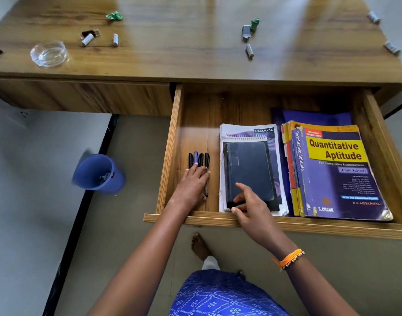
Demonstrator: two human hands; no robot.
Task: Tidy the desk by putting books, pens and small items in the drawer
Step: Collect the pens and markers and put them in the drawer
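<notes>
The drawer [170,142] under the wooden desk [195,53] is pulled out. Inside at the left lie several pens [199,159] side by side. My left hand [193,185] rests flat on them, fingers spread. Beside them is a stack of notebooks [250,133] with a dark diary [248,169] on top. My right hand [252,206] pinches a small black object [235,204] at the stack's near edge. A blue and yellow "Quantitative Aptitude" book [334,174] tops a pile at the right of the drawer.
On the desk top lie several small batteries [249,50], a grey USB stick [246,32], green crumpled bits [114,15], a glass ashtray [50,53] and a small open box [90,34]. A blue waste bin [97,174] stands on the floor at left. My foot [200,247] is below the drawer.
</notes>
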